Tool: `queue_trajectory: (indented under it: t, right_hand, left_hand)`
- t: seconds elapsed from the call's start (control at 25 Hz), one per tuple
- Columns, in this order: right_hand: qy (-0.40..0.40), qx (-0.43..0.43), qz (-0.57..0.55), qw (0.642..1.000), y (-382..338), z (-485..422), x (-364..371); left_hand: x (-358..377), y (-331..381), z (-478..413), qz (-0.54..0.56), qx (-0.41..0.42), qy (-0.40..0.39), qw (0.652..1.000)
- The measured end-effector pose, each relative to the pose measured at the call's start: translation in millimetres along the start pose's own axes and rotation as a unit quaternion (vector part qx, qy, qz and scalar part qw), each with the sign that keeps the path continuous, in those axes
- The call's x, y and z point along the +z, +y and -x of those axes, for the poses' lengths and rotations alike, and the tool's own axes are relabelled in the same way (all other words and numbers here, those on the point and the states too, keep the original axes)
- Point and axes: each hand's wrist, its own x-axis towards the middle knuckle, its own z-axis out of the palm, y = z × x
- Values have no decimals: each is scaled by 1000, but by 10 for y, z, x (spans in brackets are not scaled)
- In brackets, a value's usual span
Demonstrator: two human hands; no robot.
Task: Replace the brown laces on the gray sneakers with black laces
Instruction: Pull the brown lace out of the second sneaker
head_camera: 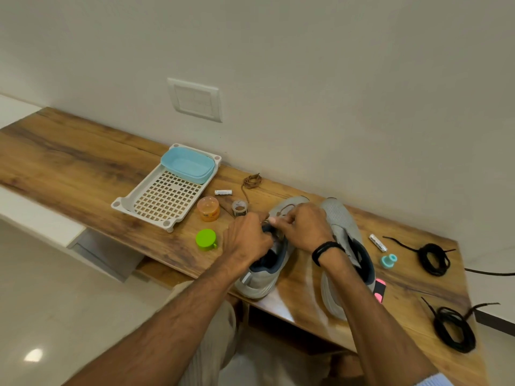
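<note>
A wooden tabletop [83, 162] ran diagonally across the frame against a pale wall, with a white perforated tray [122, 203] at centre left and a blue container [188, 165] sitting in the tray's far end. Two gray sneakers stood side by side at centre right, toes toward the wall: the left gray sneaker [259, 280] with its heel at the tabletop's near edge, and the right gray sneaker [338, 218] just beside it, partly hidden by a forearm. Both hands met over the left gray sneaker's eyelets. The left hand [248, 238] gripped it at the tongue with fingers curled, while the right hand [303, 229], a black wristband [326, 250] on its wrist, pinched the brown lace [287, 210] that was threaded near the toe. Two coiled black laces lay apart from the shoes at the right of the frame, one [433, 259] farther back and one [454, 330] near the front edge. A loose brown lace coil [251, 181] lay by the wall, above the hands. Left of the hands stood an orange jar [208, 208], a green cup [206, 240] and a tape roll [239, 208], with a battery [223, 192] behind them. A white tube [378, 242] and a teal spool [389, 260] lay between the right gray sneaker and the black laces
</note>
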Motion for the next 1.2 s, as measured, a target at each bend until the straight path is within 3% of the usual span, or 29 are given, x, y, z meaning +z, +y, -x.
queue_trajectory:
  t: [0.04,0.12,0.2,0.24,0.28,0.32,0.4,0.48,0.68,0.88,0.96,1.0,1.08,1.12,1.16,1.2]
  right_hand:
    - [-33,-19,2,999,-44,48,-98]
    - [-174,-70,-86,978,-46,175,-337]
    - [-342,-125,-161,917,-4,362,-625]
    - [-387,-132,-189,893,7,439,-726]
    - [-377,-118,-209,895,52,467,-751]
    - [-309,-90,-214,922,91,450,-733]
    - [-79,-44,-136,987,157,273,-559]
    - [4,-53,-44,998,117,79,-317]
    - [-125,-101,89,983,-10,-223,95]
    - [-124,-28,140,982,4,-332,-15]
    - [34,-6,88,995,56,-311,-51]
    - [168,50,-23,984,82,-308,-115]
    - [389,139,-288,864,91,-296,-302]
    - [437,139,-320,829,117,-275,-361]
    - [431,119,-276,851,119,-257,-390]
    - [371,68,-213,901,106,-236,-386]
  left_hand:
    - [0,-18,-12,5,-2,-1,1000]
    - [-5,-39,-22,17,-8,-4,1000]
    - [-31,-40,-23,26,-8,-11,1000]
    - [-48,-32,-18,30,-7,-15,999]
    - [-59,-17,-9,31,-6,-15,999]
    - [-64,-4,1,30,-7,-13,999]
    - [-57,13,9,24,-16,-12,1000]
    - [-45,10,17,13,-19,-4,1000]
    - [-73,34,60,-27,-6,17,999]
    - [-100,8,58,-29,11,16,999]
    - [-105,-17,49,-26,11,14,1000]
    - [-112,-21,58,-20,13,14,1000]
    - [-131,2,87,-5,11,22,1000]
    - [-138,14,87,-5,10,25,1000]
    - [-140,24,86,-10,12,23,1000]
    - [-138,35,90,-21,17,21,999]
